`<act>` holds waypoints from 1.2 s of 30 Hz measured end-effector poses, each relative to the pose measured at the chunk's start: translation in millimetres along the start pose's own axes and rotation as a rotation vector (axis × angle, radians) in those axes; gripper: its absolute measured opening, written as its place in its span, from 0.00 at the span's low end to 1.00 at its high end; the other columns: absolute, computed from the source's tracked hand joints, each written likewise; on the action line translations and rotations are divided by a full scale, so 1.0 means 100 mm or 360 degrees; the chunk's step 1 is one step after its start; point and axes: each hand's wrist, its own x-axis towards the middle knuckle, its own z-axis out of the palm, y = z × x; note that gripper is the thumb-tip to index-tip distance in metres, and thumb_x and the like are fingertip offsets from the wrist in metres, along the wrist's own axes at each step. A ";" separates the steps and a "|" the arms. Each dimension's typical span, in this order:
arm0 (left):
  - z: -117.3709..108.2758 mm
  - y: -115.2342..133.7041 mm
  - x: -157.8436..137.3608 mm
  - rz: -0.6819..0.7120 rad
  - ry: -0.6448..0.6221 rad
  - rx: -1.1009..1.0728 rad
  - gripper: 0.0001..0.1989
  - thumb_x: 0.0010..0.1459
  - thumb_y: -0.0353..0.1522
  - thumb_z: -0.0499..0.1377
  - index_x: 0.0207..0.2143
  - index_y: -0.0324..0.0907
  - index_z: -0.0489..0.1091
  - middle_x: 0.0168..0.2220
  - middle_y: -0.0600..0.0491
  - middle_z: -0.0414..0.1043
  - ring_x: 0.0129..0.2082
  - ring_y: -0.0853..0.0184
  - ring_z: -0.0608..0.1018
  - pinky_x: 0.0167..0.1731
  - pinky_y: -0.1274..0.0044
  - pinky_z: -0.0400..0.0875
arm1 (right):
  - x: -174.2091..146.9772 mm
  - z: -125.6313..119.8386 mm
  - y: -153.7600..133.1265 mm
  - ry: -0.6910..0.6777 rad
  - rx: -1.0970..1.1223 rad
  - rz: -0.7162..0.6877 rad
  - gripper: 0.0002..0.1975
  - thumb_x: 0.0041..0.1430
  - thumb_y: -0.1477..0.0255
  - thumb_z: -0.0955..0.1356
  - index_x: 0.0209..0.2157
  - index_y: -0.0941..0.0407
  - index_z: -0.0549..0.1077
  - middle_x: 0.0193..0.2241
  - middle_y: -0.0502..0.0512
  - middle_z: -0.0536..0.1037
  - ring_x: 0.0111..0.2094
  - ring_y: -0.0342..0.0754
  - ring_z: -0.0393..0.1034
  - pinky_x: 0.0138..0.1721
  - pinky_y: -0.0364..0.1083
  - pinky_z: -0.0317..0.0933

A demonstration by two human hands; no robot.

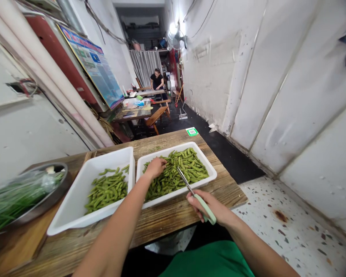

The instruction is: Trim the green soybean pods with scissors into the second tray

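Observation:
My right hand [203, 206] is closed around the pale green handles of a pair of scissors [187, 182], whose blades point over the right-hand white tray [212, 173]. That tray holds a thick heap of green edamame pods [187, 163]. At the heap's left side my left hand [156, 167] has its fingers curled together against the pods; what they pinch, if anything, is hidden. Left of my forearm stands a second white tray [72, 204], with a smaller pile of edamame pods [108, 190] toward its right side.
Both trays rest on a wooden table [227, 188]. A metal bowl [50, 196] with bagged green stalks [14, 198] stands at the left on a wooden board [25, 240]. A QR-code card [192, 131] lies at the far corner. A person [157, 80] works at a table farther back.

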 end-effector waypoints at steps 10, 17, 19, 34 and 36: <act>-0.34 0.36 -0.66 -0.0305 -0.0097 -0.1580 0.21 0.47 0.41 0.60 0.39 0.35 0.70 0.32 0.47 0.75 0.28 0.68 0.74 0.26 0.79 0.64 | 0.04 0.01 0.00 0.0094 0.0076 0.0045 0.23 0.52 0.50 0.62 0.36 0.57 0.63 0.19 0.43 0.61 0.15 0.36 0.57 0.15 0.36 0.57; -0.30 0.68 -0.92 -0.0353 -0.0213 -0.1844 0.20 0.44 0.37 0.63 0.38 0.35 0.71 0.30 0.48 0.75 0.27 0.70 0.72 0.27 0.79 0.64 | 0.06 0.06 -0.15 0.0033 0.0037 0.0011 0.22 0.52 0.50 0.62 0.30 0.57 0.63 0.18 0.43 0.62 0.15 0.36 0.58 0.15 0.36 0.56; -0.30 0.71 -0.93 -0.0304 -0.0186 -0.1803 0.18 0.44 0.38 0.63 0.37 0.35 0.72 0.29 0.48 0.75 0.27 0.70 0.72 0.26 0.79 0.63 | 0.05 0.07 -0.19 0.0035 0.0003 -0.0003 0.22 0.52 0.51 0.62 0.31 0.57 0.63 0.17 0.43 0.62 0.14 0.36 0.57 0.15 0.36 0.55; -0.20 0.68 -0.94 -0.0322 -0.0182 -0.1758 0.19 0.44 0.40 0.61 0.36 0.36 0.73 0.26 0.51 0.72 0.22 0.73 0.67 0.22 0.80 0.59 | 0.04 0.01 -0.13 0.0106 -0.0112 0.0065 0.21 0.48 0.52 0.66 0.28 0.57 0.64 0.12 0.40 0.57 0.10 0.36 0.53 0.08 0.36 0.50; -0.16 0.65 -0.92 -0.0343 -0.0114 -0.1721 0.20 0.43 0.39 0.62 0.38 0.36 0.73 0.23 0.54 0.70 0.19 0.74 0.65 0.20 0.81 0.57 | 0.04 0.01 -0.14 0.0086 -0.0055 0.0094 0.21 0.47 0.52 0.66 0.28 0.57 0.64 0.12 0.40 0.57 0.09 0.36 0.53 0.08 0.36 0.50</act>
